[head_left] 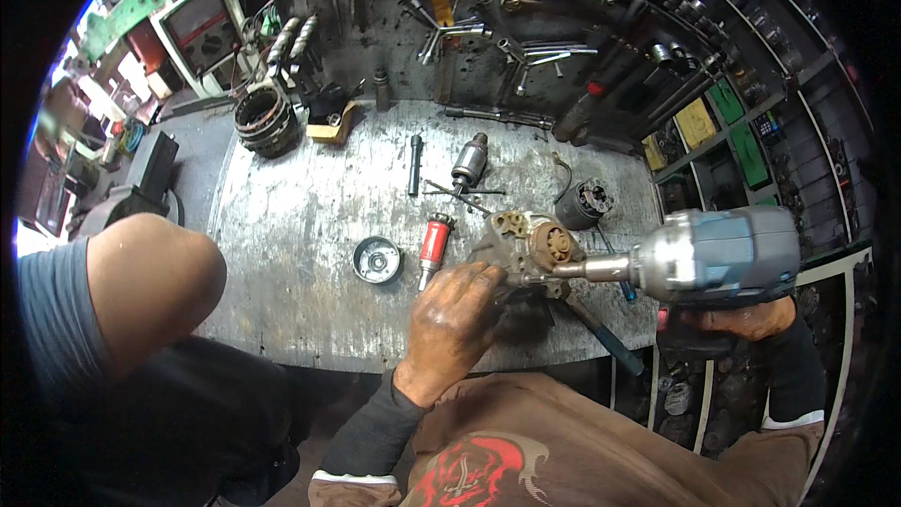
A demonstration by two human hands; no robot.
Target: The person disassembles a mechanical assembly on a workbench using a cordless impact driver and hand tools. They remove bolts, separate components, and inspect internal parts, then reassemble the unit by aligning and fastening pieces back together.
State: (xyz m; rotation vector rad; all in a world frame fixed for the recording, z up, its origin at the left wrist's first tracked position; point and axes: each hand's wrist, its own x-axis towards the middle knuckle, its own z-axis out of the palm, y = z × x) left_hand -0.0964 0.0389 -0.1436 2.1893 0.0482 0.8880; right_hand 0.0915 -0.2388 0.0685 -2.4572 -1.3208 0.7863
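Note:
My left hand (450,324) grips a greasy metal starter motor housing (507,252) with a brownish toothed gear (557,242) on its face. In my right hand (758,319) is a blue-grey impact wrench (737,249), held level by its handle. Its long socket (596,268) points left and meets the housing just below the gear; the exact contact is hidden. A hammer (610,343) with a blue-green handle lies beside the housing, its head out of sight. To the left are a red-bodied tool (435,242) and a round metal cap (376,260).
Another person's bare bent arm (160,272) fills the left side. Farther back on the metal bench (310,207) lie a silver cylindrical part (470,161), a black rod (415,164), a dark motor can (589,207), a wound ring (266,120) and a small box (333,127). Tools hang behind.

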